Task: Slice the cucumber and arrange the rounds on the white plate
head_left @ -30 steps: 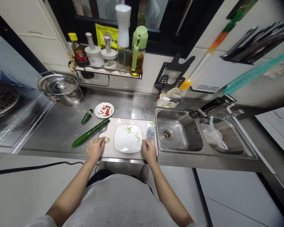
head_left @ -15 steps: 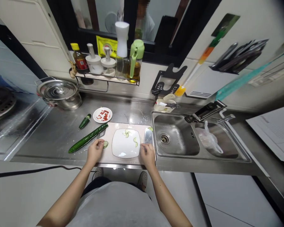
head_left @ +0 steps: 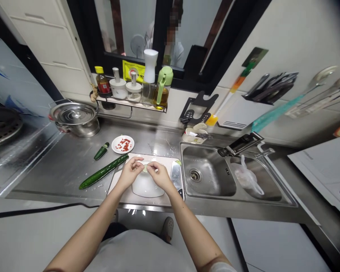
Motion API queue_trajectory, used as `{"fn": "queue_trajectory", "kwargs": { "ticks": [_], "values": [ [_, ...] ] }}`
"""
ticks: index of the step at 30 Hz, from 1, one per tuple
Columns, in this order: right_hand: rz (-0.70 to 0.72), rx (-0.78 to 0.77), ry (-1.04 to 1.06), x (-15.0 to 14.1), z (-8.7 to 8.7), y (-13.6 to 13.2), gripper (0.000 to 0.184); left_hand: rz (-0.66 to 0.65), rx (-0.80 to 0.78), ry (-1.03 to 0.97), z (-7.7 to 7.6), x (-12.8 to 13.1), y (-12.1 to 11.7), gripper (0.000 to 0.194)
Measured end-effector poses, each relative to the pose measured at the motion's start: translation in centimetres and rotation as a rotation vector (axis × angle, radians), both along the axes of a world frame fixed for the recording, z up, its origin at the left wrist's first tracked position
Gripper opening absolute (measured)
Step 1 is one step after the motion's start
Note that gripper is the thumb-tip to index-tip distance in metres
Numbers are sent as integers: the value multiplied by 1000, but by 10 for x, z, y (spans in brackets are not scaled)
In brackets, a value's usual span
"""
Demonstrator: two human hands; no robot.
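Note:
Between the fingertips of my left hand and my right hand is a thin cucumber slice, pinched from both sides. Both hands are over the white square plate, hiding its upper part and the cucumber pieces there. Beneath the plate lies a pale cutting board. A kitchen knife rests on the board's right side, with a bit of cucumber by its tip. To the left, a long cucumber lies with one end at the board's corner.
Behind the board stands a small white plate of chopped red bits. A short cucumber piece lies left of it. The sink borders the board on the right. A lidded steel pot and a condiment shelf are farther back.
My left hand has picked up a cucumber slice from the board's left side and brought it over the plate. My right hand has moved left from the plate's edge to meet it.

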State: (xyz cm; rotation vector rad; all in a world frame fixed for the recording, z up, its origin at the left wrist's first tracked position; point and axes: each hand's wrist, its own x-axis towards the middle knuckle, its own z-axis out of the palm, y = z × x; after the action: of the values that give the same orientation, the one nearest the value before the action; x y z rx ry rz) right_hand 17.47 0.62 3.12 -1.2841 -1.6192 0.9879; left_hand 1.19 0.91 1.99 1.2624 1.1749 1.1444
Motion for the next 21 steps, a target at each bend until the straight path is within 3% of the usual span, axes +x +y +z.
{"fn": "queue_trajectory", "kwargs": {
  "ticks": [6,10,15,21],
  "values": [
    [-105,-87,184,-3,1,-3,16,-35,33,-40,5,6,-6,43],
    [-86,-141,236,-3,6,-8,18,-19,75,26,10,9,-8,39],
    [-60,-228,271,-1,16,-9,16,-20,156,178,19,9,-10,27],
    [-62,-427,379,0,20,-11,17,5,372,454,27,7,-17,18]
  ]
}}
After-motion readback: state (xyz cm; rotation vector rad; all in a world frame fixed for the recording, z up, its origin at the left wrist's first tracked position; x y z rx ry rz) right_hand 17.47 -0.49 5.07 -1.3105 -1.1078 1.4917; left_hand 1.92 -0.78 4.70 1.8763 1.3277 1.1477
